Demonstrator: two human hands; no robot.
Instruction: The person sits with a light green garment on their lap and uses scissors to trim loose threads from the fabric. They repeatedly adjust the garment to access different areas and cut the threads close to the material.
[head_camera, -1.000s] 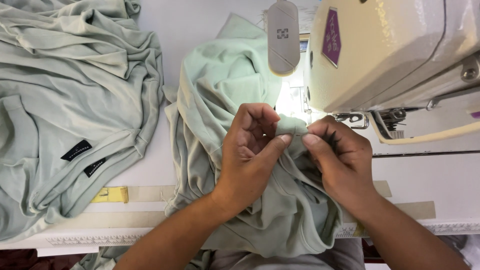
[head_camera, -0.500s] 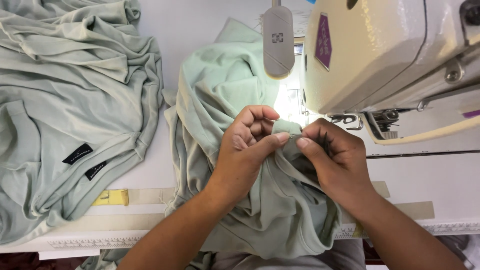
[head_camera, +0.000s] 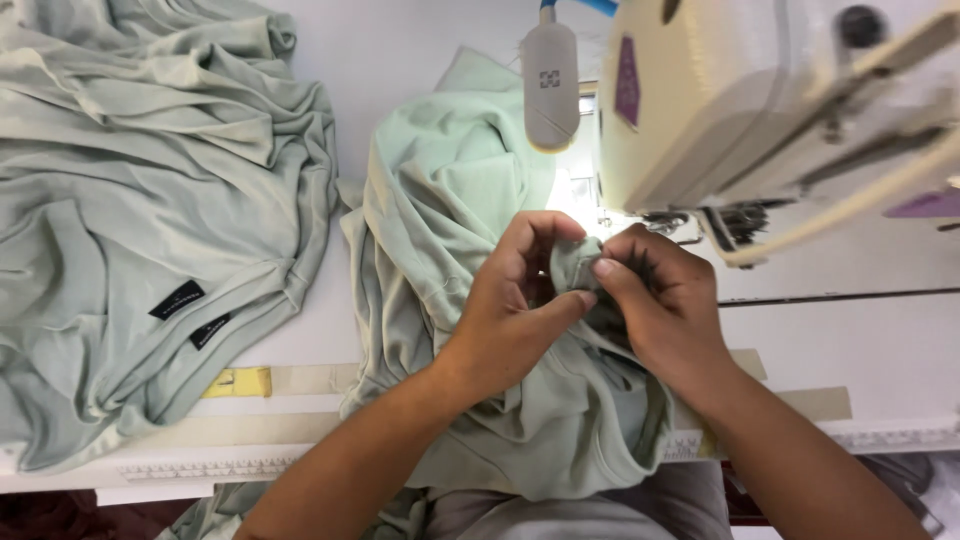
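A pale green garment (head_camera: 450, 210) lies bunched on the white table in front of me, draping over the front edge into my lap. My left hand (head_camera: 515, 300) pinches a small fold of this garment between thumb and fingers. My right hand (head_camera: 665, 300) grips the same fold from the other side, fingertips touching the left hand's. Both hands sit just in front of the cream sewing machine (head_camera: 760, 100), close to its needle area (head_camera: 665, 218).
A pile of similar pale green garments (head_camera: 150, 200) with small black labels (head_camera: 178, 299) covers the table's left side. A grey lamp head (head_camera: 550, 85) hangs above the work. A yellow tag (head_camera: 235, 382) and tape strips lie along the table's front edge.
The hands have kept their pinch on the fabric fold, with the fingers shifting slightly. The view has drifted a little, so the machine sits further left in frame.
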